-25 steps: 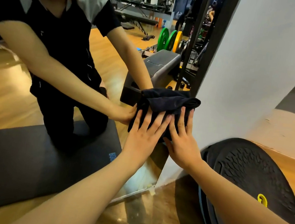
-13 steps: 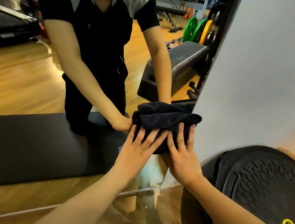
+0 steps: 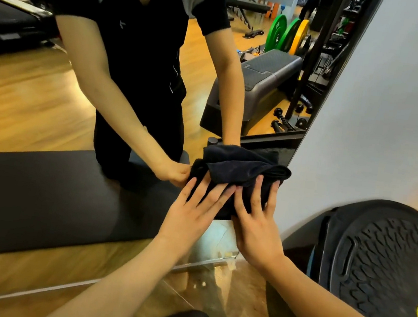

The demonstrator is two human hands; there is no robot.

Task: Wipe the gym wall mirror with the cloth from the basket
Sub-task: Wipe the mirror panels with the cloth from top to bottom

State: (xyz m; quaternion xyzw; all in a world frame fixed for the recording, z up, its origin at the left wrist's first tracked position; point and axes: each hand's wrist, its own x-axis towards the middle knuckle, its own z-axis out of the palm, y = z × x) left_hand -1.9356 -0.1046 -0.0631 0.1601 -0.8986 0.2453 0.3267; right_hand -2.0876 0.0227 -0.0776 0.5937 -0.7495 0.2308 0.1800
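While the dark cloth [image 3: 238, 171] sits bunched against the lower right part of the wall mirror [image 3: 50, 112], you press it flat with both hands. Your left hand [image 3: 190, 216] has its fingers straight and spread on the cloth; your right hand [image 3: 257, 225] is just beside it, fingers straight too, nothing pinched. Black balance disc [image 3: 385, 259] leans by the white wall [image 3: 394, 102], right of the mirror.

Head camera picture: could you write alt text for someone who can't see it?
Two bare hands, left hand and right hand, press a dark cloth flat against the lower corner of a gym wall mirror. The mirror reflects the person, a wooden floor and green and yellow weight plates; a black round board leans against the white wall to the right.
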